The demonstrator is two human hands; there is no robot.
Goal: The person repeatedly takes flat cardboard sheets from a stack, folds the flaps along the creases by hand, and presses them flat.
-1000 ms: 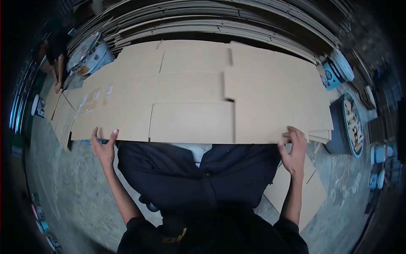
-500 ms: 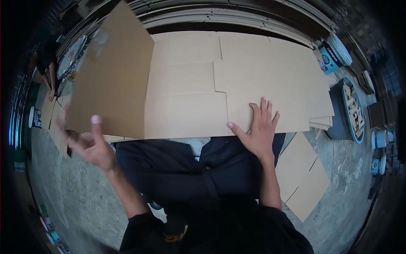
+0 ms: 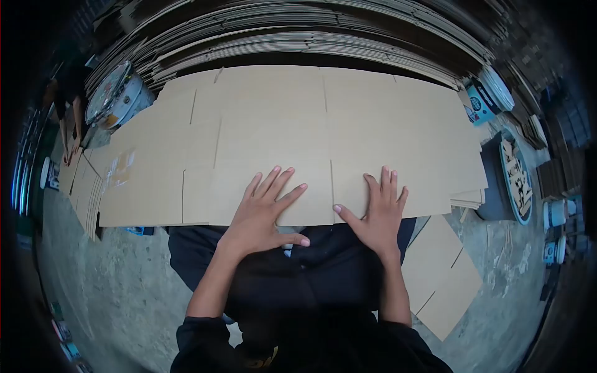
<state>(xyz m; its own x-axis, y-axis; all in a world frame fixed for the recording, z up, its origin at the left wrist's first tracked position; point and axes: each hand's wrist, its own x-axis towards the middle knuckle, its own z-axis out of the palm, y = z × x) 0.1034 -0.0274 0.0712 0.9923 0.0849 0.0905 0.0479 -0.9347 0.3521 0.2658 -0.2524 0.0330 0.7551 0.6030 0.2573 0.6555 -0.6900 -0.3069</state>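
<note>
A broad sheet of flat brown cardboard (image 3: 267, 124) lies in front of me, with fold creases and slots cut into it. My left hand (image 3: 264, 214) rests on its near edge, fingers spread and palm down, holding nothing. To the right of it, my right hand (image 3: 378, 217) lies flat near the same edge with the fingers apart. A slot runs up from the edge between the two hands. On the left, another cardboard part (image 3: 146, 186) carries a patch of clear tape (image 3: 121, 166).
Stacked cardboard sheets (image 3: 311, 43) stand behind. A paint bucket (image 3: 127, 96) sits back left, a blue-labelled bucket (image 3: 482, 102) back right. A tub of cardboard scraps (image 3: 521, 177) is at the right. Cardboard (image 3: 444, 273) lies on the floor. At far left, a person's hands (image 3: 73, 152) touch cardboard.
The raised left cardboard panel has folded down to the right and now lies flat over the middle. My left hand has moved from the left onto it; my right hand stays nearly in place.
</note>
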